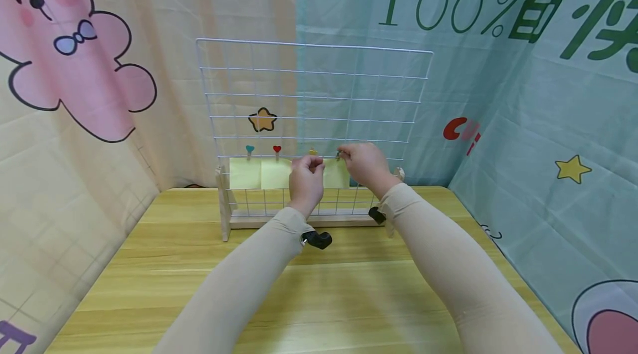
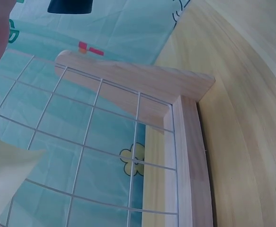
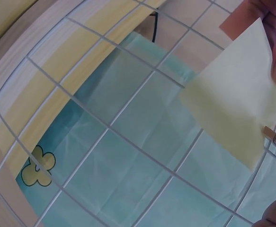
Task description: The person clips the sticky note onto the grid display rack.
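Observation:
A row of pale yellow sticky notes hangs on a white wire grid, held by small clothespins with coloured heart tops. My left hand pinches the edge of the rightmost note in the row, whose lower corner sticks out free in the right wrist view. My right hand pinches a small wooden clothespin with a green top, its tip on that note's edge. Teal, red and yellow tops show farther left. The left hand hides part of the row.
The grid stands upright in a wooden base with side feet, on a wood-grain table. Printed curtains enclose the back and sides. Both wrists carry black cameras. A salmon-coloured piece shows beside the left fingers.

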A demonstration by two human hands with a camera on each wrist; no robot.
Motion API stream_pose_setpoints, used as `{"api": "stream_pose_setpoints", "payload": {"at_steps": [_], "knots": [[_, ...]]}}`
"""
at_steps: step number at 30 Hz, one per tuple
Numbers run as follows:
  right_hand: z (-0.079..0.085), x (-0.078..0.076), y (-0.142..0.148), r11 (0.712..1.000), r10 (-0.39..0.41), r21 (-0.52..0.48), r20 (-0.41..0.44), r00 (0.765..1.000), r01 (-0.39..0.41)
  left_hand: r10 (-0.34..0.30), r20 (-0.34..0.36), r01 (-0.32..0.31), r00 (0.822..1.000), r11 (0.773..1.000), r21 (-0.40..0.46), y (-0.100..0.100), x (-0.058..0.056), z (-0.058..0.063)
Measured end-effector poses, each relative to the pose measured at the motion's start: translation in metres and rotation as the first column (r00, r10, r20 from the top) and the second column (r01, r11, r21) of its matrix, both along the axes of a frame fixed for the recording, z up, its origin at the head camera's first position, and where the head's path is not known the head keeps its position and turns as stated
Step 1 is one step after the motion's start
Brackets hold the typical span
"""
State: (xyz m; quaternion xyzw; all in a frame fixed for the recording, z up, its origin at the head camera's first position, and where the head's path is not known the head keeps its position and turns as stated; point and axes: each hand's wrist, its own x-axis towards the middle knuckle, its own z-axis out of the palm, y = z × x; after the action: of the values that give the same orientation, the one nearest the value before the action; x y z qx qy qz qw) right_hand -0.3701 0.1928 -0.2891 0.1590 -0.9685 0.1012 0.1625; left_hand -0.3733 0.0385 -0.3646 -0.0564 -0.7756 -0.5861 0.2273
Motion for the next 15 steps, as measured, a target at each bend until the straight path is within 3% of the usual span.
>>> {"api": "stream_pose_setpoints", "payload": {"at_steps": [15], "knots": [[0.0011, -0.0016, -0.0032, 1.0, -0.017, -0.001, 0.021, 1.0, 0.017, 0.044, -0.027, -0.042, 0.999, 0.998, 0.045, 0.0031, 0.0004, -0.0023]]}}
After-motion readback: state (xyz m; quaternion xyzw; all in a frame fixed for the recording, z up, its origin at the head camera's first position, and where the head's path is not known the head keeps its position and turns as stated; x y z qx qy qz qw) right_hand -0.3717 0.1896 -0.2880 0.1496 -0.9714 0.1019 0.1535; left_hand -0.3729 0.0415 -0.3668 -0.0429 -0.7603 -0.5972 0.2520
